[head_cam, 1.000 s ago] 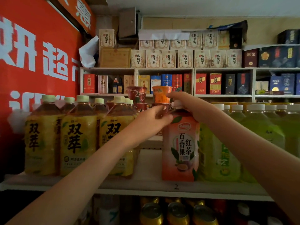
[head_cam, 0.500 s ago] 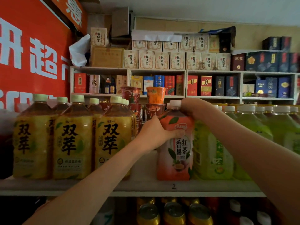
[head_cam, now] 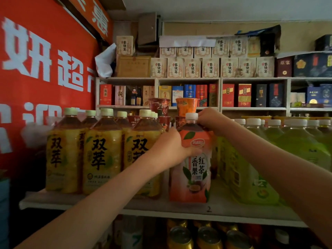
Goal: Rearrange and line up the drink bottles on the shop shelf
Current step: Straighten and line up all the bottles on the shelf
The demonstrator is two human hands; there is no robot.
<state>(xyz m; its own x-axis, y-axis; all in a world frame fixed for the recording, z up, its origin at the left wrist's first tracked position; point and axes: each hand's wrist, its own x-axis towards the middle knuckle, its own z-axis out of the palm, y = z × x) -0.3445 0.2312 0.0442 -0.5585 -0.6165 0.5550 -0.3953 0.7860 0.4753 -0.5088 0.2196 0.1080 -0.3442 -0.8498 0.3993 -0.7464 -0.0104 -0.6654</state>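
An orange-labelled tea bottle (head_cam: 193, 177) with a white cap stands upright near the front of the white shelf (head_cam: 161, 206). My left hand (head_cam: 170, 148) wraps its upper body from the left. Over its shoulder and neck, just beside the cap, my right hand (head_cam: 209, 119) is closed from the right. Yellow-labelled bottles (head_cam: 102, 155) stand in rows to the left, the nearest almost touching my left wrist. Green-labelled bottles (head_cam: 240, 169) fill the shelf to the right, close against the orange bottle.
Stacked red and orange cups (head_cam: 172, 108) stand behind the bottles. A red banner (head_cam: 41, 69) covers the left wall. Boxed goods fill the back shelves (head_cam: 251, 94). Gold-topped cans (head_cam: 181, 236) sit on the shelf below.
The orange bottle has turned slightly and its cap now shows. My right hand slid off the cap to its shoulder, and my left hand moved from behind the bottle onto its upper label.
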